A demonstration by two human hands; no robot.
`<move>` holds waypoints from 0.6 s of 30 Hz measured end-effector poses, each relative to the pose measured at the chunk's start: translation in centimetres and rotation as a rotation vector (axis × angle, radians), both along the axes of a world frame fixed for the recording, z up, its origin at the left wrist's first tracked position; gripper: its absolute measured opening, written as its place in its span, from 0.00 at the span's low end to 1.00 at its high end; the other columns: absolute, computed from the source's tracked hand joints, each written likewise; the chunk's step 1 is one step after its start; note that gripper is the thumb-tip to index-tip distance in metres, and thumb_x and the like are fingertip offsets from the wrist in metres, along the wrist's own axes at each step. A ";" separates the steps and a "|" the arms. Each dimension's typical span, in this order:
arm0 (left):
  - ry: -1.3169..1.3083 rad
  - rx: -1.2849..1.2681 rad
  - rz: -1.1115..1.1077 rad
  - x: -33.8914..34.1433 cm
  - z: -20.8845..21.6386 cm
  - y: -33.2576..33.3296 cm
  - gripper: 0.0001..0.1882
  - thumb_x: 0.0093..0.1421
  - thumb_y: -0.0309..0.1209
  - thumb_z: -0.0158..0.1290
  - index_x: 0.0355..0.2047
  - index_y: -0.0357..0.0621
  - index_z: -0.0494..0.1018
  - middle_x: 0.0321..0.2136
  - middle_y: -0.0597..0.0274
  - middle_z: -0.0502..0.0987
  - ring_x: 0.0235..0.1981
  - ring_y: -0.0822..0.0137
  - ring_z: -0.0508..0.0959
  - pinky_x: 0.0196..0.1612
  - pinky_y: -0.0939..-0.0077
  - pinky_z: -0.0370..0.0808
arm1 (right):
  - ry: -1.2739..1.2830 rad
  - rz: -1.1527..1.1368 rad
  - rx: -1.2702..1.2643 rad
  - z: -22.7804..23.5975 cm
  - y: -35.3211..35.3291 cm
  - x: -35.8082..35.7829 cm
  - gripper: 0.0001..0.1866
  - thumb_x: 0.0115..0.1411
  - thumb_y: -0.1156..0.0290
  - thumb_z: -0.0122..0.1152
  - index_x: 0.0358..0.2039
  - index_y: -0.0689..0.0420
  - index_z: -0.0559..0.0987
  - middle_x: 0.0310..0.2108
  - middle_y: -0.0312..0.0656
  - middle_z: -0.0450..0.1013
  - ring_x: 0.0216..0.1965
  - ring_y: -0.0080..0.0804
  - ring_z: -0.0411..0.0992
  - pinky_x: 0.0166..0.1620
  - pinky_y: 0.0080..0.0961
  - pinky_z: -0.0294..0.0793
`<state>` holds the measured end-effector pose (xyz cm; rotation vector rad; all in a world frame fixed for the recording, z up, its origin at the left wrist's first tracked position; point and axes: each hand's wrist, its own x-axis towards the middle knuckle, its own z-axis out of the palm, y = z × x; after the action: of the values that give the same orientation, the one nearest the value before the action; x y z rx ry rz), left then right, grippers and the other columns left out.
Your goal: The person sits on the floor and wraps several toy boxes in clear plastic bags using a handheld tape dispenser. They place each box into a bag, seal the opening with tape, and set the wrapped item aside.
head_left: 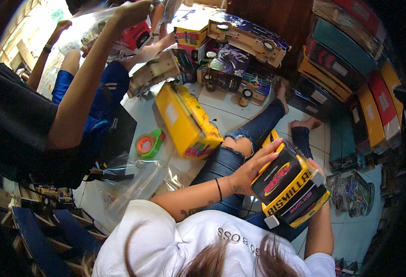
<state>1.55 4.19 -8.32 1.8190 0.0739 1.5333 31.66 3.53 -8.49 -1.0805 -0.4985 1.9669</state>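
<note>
A yellow-and-black toy truck [279,184] with printed lettering is held up over my lap, its decorated end facing me. Along its left side my left hand [258,168] is pressed, fingers stretched over the upper edge. My right hand [317,170] grips the opposite side, and most of it is hidden behind the truck. Beside my left knee a yellow box-shaped toy truck body [182,120] lies on the floor. To the left of that sits a green tape dispenser [150,143] with an orange roll.
At the left, another person [80,101] in dark clothes handles clear plastic film. Wooden toy trucks [233,64] lie piled ahead. Stacked toy trucks [339,60] line the right, and a plastic-wrapped one [352,193] sits nearby. Clear plastic sheeting [138,184] covers floor tiles at my left.
</note>
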 end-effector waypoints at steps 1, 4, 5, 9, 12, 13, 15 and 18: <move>-0.016 -0.148 -0.141 -0.3 0.8 0.9 0.61 0.34 0.40 0.72 0.65 0.52 0.46 0.66 0.45 0.42 0.66 0.50 0.48 0.65 0.60 0.48 | 0.055 0.020 -0.095 -0.5 -0.4 -0.4 0.24 0.64 0.56 0.46 0.54 0.59 0.68 0.46 0.47 0.73 0.43 0.35 0.75 0.45 0.32 0.77; 0.077 -0.423 -0.272 -1.0 2.2 4.4 0.67 0.23 0.44 0.76 0.63 0.38 0.50 0.62 0.54 0.57 0.62 0.65 0.57 0.65 0.68 0.51 | 0.090 -0.151 -0.053 -1.9 -2.3 -2.7 0.25 0.63 0.54 0.47 0.54 0.58 0.68 0.45 0.47 0.74 0.42 0.35 0.75 0.44 0.32 0.77; 0.125 -0.459 -0.324 -1.1 2.3 5.7 0.67 0.23 0.44 0.76 0.62 0.37 0.51 0.60 0.55 0.60 0.61 0.66 0.59 0.64 0.69 0.53 | 0.101 -0.262 -0.018 -2.3 -3.0 -3.9 0.26 0.63 0.53 0.47 0.54 0.58 0.68 0.45 0.48 0.74 0.42 0.35 0.75 0.44 0.32 0.77; 0.148 -0.499 -0.516 -0.1 1.4 9.4 0.56 0.29 0.38 0.75 0.58 0.35 0.60 0.53 0.58 0.70 0.54 0.70 0.68 0.59 0.73 0.63 | 0.316 -0.340 -0.025 -2.4 -6.4 -7.5 0.27 0.62 0.51 0.49 0.54 0.57 0.68 0.45 0.48 0.74 0.42 0.35 0.75 0.43 0.32 0.77; 0.228 -0.626 -0.746 0.9 0.0 11.0 0.61 0.27 0.43 0.75 0.60 0.35 0.56 0.54 0.58 0.69 0.54 0.72 0.67 0.58 0.74 0.64 | -0.260 -0.067 -0.138 -0.5 -7.7 -6.0 0.27 0.59 0.47 0.51 0.49 0.56 0.69 0.35 0.44 0.74 0.30 0.32 0.74 0.31 0.30 0.73; 0.243 -0.527 -0.641 1.1 -0.7 11.3 0.60 0.29 0.46 0.74 0.60 0.36 0.57 0.53 0.58 0.70 0.53 0.72 0.68 0.56 0.76 0.66 | -0.817 0.073 -0.179 -0.1 -8.0 -5.0 0.27 0.59 0.45 0.52 0.46 0.56 0.70 0.29 0.42 0.74 0.24 0.31 0.72 0.24 0.29 0.69; 0.396 -0.549 -0.399 1.2 -2.3 10.9 0.49 0.35 0.47 0.71 0.54 0.32 0.64 0.42 0.61 0.76 0.45 0.73 0.70 0.50 0.79 0.67 | -0.776 -0.381 -0.009 0.6 -7.8 -2.5 0.23 0.64 0.54 0.46 0.50 0.60 0.68 0.43 0.44 0.70 0.42 0.31 0.70 0.45 0.30 0.68; 0.034 -0.720 -0.155 1.3 -5.3 7.5 0.45 0.42 0.47 0.68 0.53 0.31 0.63 0.44 0.58 0.73 0.44 0.69 0.71 0.49 0.76 0.68 | -0.293 -0.393 0.553 0.0 -7.6 -1.0 0.23 0.67 0.57 0.40 0.56 0.60 0.64 0.52 0.44 0.67 0.52 0.34 0.67 0.58 0.33 0.62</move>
<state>2.85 11.74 -13.61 1.2383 0.4325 1.1583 30.71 -4.08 -8.45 -1.0107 -0.8549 1.2300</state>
